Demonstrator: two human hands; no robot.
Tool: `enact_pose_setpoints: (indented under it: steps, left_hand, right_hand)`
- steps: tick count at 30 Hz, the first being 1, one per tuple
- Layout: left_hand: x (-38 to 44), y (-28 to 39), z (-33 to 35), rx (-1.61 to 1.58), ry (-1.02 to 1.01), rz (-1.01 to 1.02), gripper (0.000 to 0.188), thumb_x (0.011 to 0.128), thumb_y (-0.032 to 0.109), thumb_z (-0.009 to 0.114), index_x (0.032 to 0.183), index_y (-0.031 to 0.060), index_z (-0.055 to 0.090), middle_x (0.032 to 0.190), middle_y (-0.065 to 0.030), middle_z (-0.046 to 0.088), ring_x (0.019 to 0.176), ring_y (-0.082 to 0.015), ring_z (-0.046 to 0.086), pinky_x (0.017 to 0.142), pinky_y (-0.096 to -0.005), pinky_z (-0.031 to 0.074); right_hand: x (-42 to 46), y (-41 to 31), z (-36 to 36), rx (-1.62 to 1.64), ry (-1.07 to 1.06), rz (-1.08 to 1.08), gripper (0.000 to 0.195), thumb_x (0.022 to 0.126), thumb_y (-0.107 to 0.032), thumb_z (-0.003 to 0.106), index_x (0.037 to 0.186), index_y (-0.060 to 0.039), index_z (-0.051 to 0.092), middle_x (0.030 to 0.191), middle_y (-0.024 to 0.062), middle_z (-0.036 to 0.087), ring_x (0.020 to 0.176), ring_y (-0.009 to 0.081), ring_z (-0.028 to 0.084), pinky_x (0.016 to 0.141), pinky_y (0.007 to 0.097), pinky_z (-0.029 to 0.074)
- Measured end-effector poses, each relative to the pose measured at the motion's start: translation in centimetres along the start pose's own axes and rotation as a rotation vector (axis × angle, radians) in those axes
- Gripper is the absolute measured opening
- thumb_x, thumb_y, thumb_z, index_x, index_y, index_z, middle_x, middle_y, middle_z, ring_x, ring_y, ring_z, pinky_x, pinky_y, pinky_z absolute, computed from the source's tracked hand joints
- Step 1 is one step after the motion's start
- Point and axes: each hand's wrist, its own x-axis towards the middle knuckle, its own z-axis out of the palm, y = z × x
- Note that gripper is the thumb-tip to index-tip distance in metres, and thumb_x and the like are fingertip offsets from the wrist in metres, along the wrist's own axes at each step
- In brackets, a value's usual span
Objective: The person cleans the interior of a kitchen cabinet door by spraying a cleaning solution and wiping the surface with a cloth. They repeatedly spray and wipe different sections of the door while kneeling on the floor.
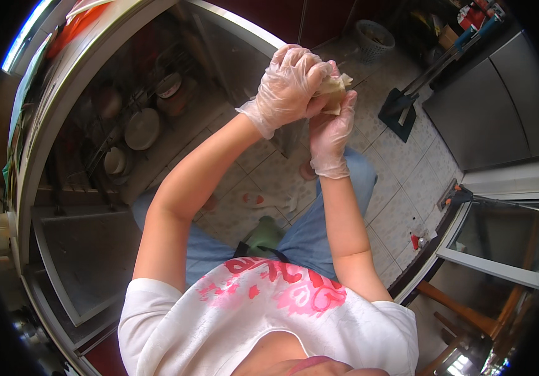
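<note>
Clear disposable plastic gloves cover both my hands, which are raised together in front of me. My left hand (289, 87) is clenched at a crumpled pale yellowish cloth (334, 90). Just below and to the right, my right hand (332, 134) grips the same cloth, its thumb on the near side and fingertips partly hidden behind it. Behind my left hand is the white-edged, open door (234, 44) of a low cabinet. I cannot tell whether hand or cloth touches that door.
Inside the cabinet at left, a wire rack holds plates (142, 129) and bowls. Another framed door (81, 268) hangs open nearer me. A plastic basket (375, 41), long-handled dustpan (398, 113) and grey cabinet-like unit (480, 103) stand ahead right. A glass door (490, 268) is at right.
</note>
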Motion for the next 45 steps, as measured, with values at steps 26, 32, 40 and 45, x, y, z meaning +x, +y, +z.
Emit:
enact_pose_setpoints:
  steps: [26, 32, 40, 45]
  left_hand:
    - [2.5, -1.1, -0.3, -0.127, 0.012, 0.153, 0.019, 0.064, 0.009, 0.066, 0.080, 0.0066, 0.059, 0.078, -0.0074, 0.062, 0.074, -0.0285, 0.061, 0.075, -0.0411, 0.050]
    - [1.9, -2.8, -0.8, -0.354, -0.043, -0.124, 0.009, 0.082, 0.004, 0.064, 0.090, 0.0006, 0.064, 0.074, -0.0134, 0.062, 0.067, -0.0324, 0.061, 0.061, -0.0392, 0.049]
    - [0.9, -4.9, -2.9, -0.157, -0.233, -0.116, 0.033, 0.088, 0.019, 0.060, 0.119, 0.0077, 0.060, 0.116, -0.0063, 0.061, 0.120, -0.0262, 0.051, 0.114, -0.0476, 0.018]
    - [0.4, -0.4, -1.6, 0.029, -0.210, -0.060, 0.061, 0.069, 0.029, 0.079, 0.120, 0.0101, 0.052, 0.119, -0.0074, 0.054, 0.120, -0.0288, 0.048, 0.112, -0.0519, 0.020]
  right_hand:
    - [-1.8, 1.0, -1.1, 0.086, -0.048, 0.035, 0.066, 0.101, -0.053, 0.035, 0.145, -0.0050, 0.029, 0.147, 0.0060, 0.034, 0.136, 0.0166, 0.030, 0.113, 0.0329, 0.020]
    - [-1.9, -0.2, -0.8, -0.099, -0.098, -0.056, 0.058, 0.102, -0.041, 0.040, 0.145, -0.0031, 0.032, 0.140, 0.0066, 0.042, 0.129, 0.0156, 0.038, 0.111, 0.0303, 0.026]
    - [-1.1, 1.6, -2.0, -0.273, -0.056, -0.062, 0.040, 0.101, -0.011, 0.047, 0.140, -0.0038, 0.044, 0.132, 0.0066, 0.051, 0.122, 0.0147, 0.046, 0.106, 0.0289, 0.034]
    - [-1.4, 2.5, -2.4, -0.136, -0.020, -0.030, 0.039, 0.101, -0.012, 0.044, 0.139, -0.0050, 0.044, 0.133, 0.0062, 0.051, 0.123, 0.0142, 0.047, 0.107, 0.0289, 0.035]
